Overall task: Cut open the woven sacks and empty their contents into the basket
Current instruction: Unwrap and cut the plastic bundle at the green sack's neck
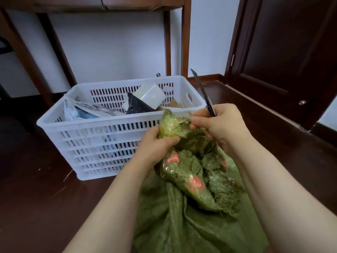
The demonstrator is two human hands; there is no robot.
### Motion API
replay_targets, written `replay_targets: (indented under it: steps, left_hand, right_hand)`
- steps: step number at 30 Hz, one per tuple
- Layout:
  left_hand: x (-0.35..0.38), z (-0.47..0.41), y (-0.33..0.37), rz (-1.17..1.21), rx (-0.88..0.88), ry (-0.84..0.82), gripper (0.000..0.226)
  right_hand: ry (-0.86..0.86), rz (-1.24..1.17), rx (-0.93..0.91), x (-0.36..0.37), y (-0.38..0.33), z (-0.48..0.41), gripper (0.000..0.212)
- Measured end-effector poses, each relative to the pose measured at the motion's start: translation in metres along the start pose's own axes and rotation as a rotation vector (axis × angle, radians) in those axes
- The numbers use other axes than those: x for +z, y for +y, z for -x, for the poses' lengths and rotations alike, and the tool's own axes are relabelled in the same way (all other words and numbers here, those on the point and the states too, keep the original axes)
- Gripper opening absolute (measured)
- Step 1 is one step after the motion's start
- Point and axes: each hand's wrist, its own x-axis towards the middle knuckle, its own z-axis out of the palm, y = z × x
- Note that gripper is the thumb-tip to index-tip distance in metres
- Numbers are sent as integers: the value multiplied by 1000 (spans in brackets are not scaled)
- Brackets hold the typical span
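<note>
Centre frame: left hand [156,143] gripping the taped sack [186,179] neck; right hand [220,123] pinching it while clasping the knife [202,90], blade best kept pointing away.

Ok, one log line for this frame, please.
left hand: grips taped neck of green woven sack | right hand: holds dark-bladed knife tip-up, pinches sack | white slatted plastic basket: holds mixed items

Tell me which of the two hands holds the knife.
The right hand, which holds the knife with its blade pointing up; the left hand grips only the bunched top of the green sack.
</note>
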Motion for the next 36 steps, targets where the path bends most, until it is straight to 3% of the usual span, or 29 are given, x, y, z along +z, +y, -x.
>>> replay_targets:
  steps: [4, 7, 12, 15, 16, 20, 25, 29, 34, 36]
  left_hand:
    - [-3, 2, -1, 42, 109, -1, 64]
    - [-2, 0, -2, -100, 202, 49, 69]
    - [-3, 0, 2, -395, 373, 127, 87]
    - [-1, 2, 3, -453, 458, 139, 59]
    - [0, 2, 3, -472, 475, 135, 53]
    - [4, 2, 3, -455, 512, 117, 47]
    - [5, 4, 0, -373, 489, 149, 30]
    - [6, 3, 1, -358, 536, 201, 7]
    - [8, 2, 0, -387, 559, 224, 25]
    - [10, 3, 3, -416, 609, 295, 22]
  right_hand:
    - [132, 262, -109, 4, 6, -3, 9]
    - [204, 455, -183, 5, 2, 2, 8]
    - [205, 339, -251, 10, 5, 3, 22]
    - [341, 186, -316, 6, -2, 3, 14]
    - [329, 150, -331, 6, -3, 2, 5]
    - [71, 259, -209, 8, 0, 5, 10]
    - [-187, 27, 104, -6, -6, 8, 26]
    - [-353, 34, 95, -11, -3, 10, 29]
    - [-165, 131, -111, -7, 8, 6, 21]
    - [-136, 132, -143, -2, 7, 5, 17]
